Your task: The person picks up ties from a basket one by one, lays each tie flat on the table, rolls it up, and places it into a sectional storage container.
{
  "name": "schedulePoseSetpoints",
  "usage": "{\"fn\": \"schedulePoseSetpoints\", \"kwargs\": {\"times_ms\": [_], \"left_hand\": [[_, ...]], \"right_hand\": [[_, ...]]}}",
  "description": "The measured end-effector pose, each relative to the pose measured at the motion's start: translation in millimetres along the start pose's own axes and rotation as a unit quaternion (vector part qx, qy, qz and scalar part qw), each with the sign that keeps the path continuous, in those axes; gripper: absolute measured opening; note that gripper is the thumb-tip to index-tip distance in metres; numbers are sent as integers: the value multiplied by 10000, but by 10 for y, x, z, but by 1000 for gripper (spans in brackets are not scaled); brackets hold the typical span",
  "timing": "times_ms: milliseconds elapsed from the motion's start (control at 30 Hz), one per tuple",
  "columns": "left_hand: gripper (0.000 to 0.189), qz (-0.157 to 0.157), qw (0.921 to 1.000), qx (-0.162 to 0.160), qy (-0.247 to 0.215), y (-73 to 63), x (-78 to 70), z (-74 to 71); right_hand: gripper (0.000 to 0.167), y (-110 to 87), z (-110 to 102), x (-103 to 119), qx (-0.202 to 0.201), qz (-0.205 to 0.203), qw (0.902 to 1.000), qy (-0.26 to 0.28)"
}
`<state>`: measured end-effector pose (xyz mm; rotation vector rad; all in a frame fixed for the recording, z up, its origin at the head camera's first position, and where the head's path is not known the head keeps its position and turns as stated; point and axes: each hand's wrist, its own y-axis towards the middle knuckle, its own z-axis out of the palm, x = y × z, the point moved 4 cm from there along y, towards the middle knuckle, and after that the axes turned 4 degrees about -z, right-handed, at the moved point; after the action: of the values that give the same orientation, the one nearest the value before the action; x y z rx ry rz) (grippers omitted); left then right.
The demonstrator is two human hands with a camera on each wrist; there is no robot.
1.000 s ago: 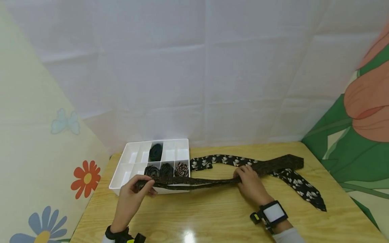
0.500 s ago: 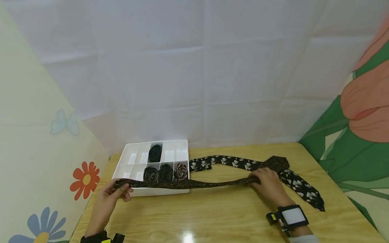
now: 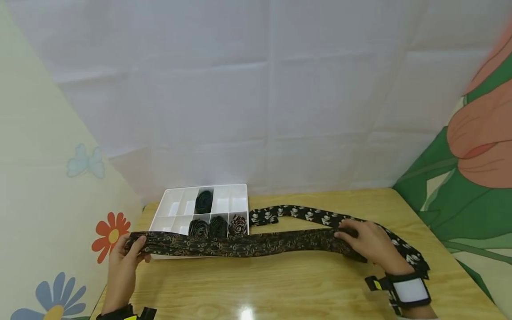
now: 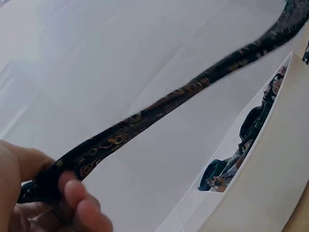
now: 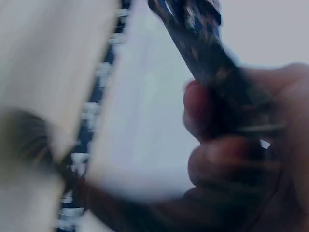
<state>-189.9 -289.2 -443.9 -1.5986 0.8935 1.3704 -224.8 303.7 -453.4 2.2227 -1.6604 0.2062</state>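
A dark necktie (image 3: pixel 248 245) with a small golden-brown pattern stretches sideways between both hands, raised in front of the tray. My left hand (image 3: pixel 125 258) pinches its left end between thumb and fingers; in the left wrist view the necktie (image 4: pixel 159 113) runs from that hand up to the right. My right hand (image 3: pixel 370 244) grips the other side, and a short end hangs below those fingers. The right wrist view is blurred, but the fingers (image 5: pixel 212 154) curl round the dark cloth. Behind the right hand lies a black necktie with white figures (image 3: pixel 310 214), flat on the table.
A white divided tray (image 3: pixel 160 209) stands at the back left of the wooden table (image 3: pixel 280 289). Several rolled neckties sit in its compartments, among them a dark green roll (image 3: pixel 204 202) and a pinkish patterned roll (image 3: pixel 238 224). A white cloth backdrop (image 3: pixel 264 111) rises behind the table.
My hands have moved apart, left hand to the left and right hand to the right. The necktie between them has been drawn out and spread flatter, its wide end pulled off the white-figured necktie.
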Motion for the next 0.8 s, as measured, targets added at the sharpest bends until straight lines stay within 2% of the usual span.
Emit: {"fn": "schedulePoseSetpoints", "kwargs": {"times_ms": [100,200,267,367,467,600,700,800], "left_hand": [[24,-193,9994,-183,-238,55,41,-79],[23,-420,9986,-323,40,149,146,-171],[28,-632,9965,-212,512,216,252,-226],[33,-913,9878,283,1226,284,422,-270],[37,-983,9821,568,1506,322,538,-305],[45,-897,9810,391,1674,354,605,-358],[54,-1032,9759,399,1881,373,681,-390],[66,-1174,9701,403,2085,380,771,-403]], "right_hand": [[26,-36,-155,69,407,27,9990,162],[27,-65,-176,56,1246,203,9912,393],[24,-85,-101,5,1812,273,9811,626],[23,-124,83,-111,2335,332,9664,1025],[29,-183,243,-240,2442,473,9612,1196],[34,-271,344,-409,2393,844,9612,1082],[34,-305,378,-496,2294,932,9639,980],[34,-290,398,-534,2057,874,9720,724]]}}
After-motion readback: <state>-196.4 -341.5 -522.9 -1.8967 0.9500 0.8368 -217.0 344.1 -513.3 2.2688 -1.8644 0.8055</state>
